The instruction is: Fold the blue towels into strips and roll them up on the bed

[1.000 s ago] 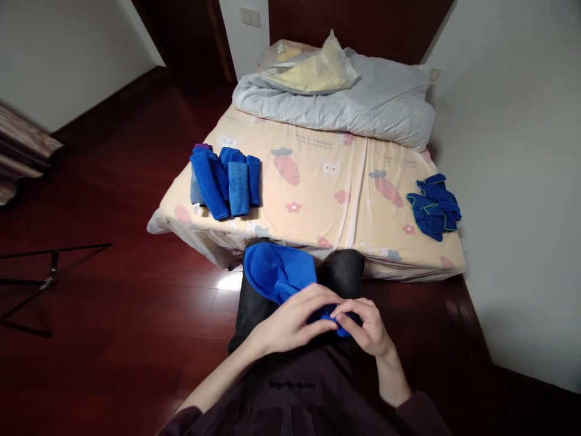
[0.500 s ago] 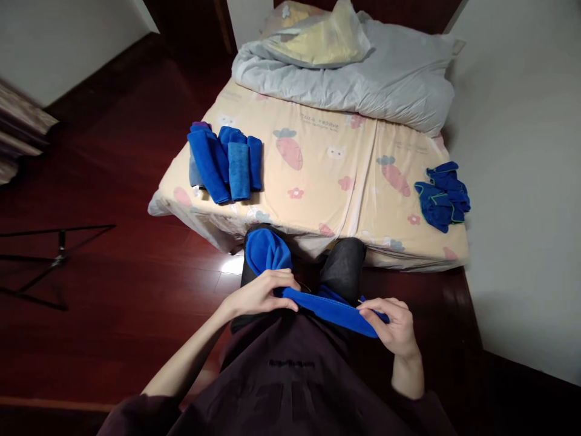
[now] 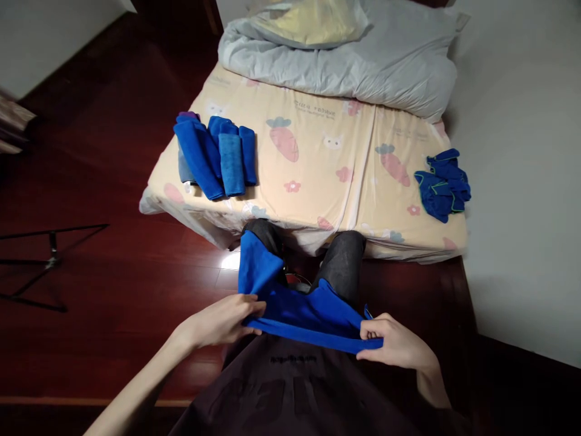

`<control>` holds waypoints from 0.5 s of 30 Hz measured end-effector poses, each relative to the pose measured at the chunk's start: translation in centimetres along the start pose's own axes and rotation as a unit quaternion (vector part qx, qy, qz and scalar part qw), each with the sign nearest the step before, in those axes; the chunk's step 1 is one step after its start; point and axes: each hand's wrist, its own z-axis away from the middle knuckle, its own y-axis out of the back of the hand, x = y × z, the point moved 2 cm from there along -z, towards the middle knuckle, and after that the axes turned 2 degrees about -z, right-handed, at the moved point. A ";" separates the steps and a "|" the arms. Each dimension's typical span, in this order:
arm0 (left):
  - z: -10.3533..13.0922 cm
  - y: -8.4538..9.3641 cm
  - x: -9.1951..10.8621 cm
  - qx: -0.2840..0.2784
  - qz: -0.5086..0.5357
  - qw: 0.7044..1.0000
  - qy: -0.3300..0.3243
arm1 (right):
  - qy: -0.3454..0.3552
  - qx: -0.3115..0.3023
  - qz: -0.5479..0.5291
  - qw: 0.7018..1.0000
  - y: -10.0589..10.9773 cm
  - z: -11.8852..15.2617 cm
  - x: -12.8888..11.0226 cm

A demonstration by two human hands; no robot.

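A blue towel (image 3: pixel 299 312) lies across my lap, its near edge turned over into a narrow band and pulled straight between my hands. My left hand (image 3: pixel 238 318) pinches the band at its left end. At the right end, my right hand (image 3: pixel 393 340) grips the band between thumb and curled fingers. One part of the towel drapes over my left knee, and the rest sags between my thighs. On the bed ahead, to the left, sits a pile of rolled blue towels (image 3: pixel 233 163). Crumpled blue cloths with green edging (image 3: pixel 442 188) rest at the bed's right side.
The bed (image 3: pixel 313 169) has a carrot-patterned sheet and stands right before my knees. A grey quilt (image 3: pixel 340 72) and a yellow item in clear plastic (image 3: pixel 318 21) lie at its far end. Thin black stand legs (image 3: pixel 52 261) are on the floor at left. A wall (image 3: pixel 521 181) runs along the right.
My left hand has moved left and down along the towel's edge, so the hands are farther apart. The towel is spread wider over my lap, and the view has tilted slightly down.
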 end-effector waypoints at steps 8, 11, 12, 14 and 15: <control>5.1 -0.1 -4.2 -0.020 -0.123 0.976 0.177 | -0.174 -0.088 -0.021 0.981 -3.1 1.6 5.0; 7.1 0.3 -7.2 0.032 -0.162 0.960 0.228 | -0.170 -0.039 -0.040 0.984 -2.6 1.8 6.0; 7.7 0.5 -8.2 0.053 -0.172 0.954 0.239 | -0.158 -0.031 -0.051 0.986 -2.1 1.8 6.0; 9.0 0.9 -9.9 0.096 -0.192 0.942 0.257 | -0.125 -0.013 -0.070 0.990 -0.7 1.9 5.6; 9.6 1.3 -10.5 0.114 -0.202 0.936 0.266 | -0.112 0.006 -0.075 0.991 0.1 1.9 5.4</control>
